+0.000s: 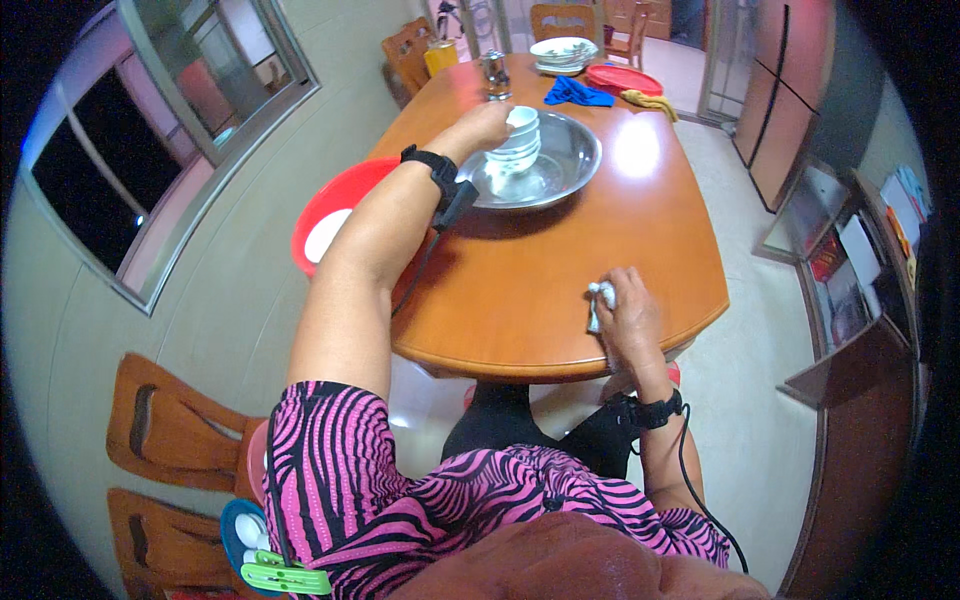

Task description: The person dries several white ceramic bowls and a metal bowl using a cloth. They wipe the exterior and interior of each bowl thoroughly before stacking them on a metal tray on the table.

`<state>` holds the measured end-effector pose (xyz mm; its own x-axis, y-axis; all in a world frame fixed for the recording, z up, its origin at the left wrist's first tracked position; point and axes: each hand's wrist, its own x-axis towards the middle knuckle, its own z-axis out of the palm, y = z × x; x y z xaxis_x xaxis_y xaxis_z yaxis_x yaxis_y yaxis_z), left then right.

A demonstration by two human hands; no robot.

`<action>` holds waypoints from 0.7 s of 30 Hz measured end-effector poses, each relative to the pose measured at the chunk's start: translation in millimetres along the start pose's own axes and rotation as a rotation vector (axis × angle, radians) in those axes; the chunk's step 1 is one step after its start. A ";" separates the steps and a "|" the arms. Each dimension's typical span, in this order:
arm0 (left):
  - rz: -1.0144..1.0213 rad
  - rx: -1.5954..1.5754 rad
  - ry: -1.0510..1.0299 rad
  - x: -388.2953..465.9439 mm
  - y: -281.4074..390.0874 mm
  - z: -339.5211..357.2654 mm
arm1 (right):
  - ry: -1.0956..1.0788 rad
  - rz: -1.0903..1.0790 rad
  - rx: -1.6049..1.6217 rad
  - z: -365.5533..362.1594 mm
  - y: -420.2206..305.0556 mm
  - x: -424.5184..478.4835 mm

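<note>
Stretched far forward, my left hand [489,124] grips the rim at the top of a stack of white bowls [523,139]. The stack holds several bowls and is over the left part of a wide stainless steel basin [566,169]; I cannot tell whether it rests on the basin's bottom. My fingertips are partly hidden by the bowls. Near the table's front edge, my right hand [632,313] holds a crumpled light-coloured cloth [598,306] against the wooden table [510,300].
A red basin [319,202] with something white inside stands left of the table, partly behind my left arm. Farther back are a shiny metal canister [495,73], stacked dishes [562,52], a blue cloth [576,93], a red lid or tray [624,78] and a yellow cloth [651,103]. Wooden chairs [176,427] stand left.
</note>
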<state>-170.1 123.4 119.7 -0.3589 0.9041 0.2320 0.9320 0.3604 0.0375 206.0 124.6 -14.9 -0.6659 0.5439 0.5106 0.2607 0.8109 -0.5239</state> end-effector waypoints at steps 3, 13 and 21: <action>-0.022 0.045 -0.041 18.8 -20.6 29.4 | -0.032 0.010 -0.021 -1.7 -7.5 0.8; -0.013 -0.075 0.057 14.3 -30.9 32.5 | 0.003 0.017 0.038 -3.6 -9.2 -4.4; -0.109 -0.092 0.115 10.7 -17.1 23.9 | 0.008 0.031 0.024 -4.5 -10.7 -3.0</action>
<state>-191.1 132.4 98.2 -0.4553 0.8265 0.3311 0.8903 0.4277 0.1565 208.3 115.2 -7.7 -0.6520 0.5703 0.4996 0.2640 0.7885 -0.5556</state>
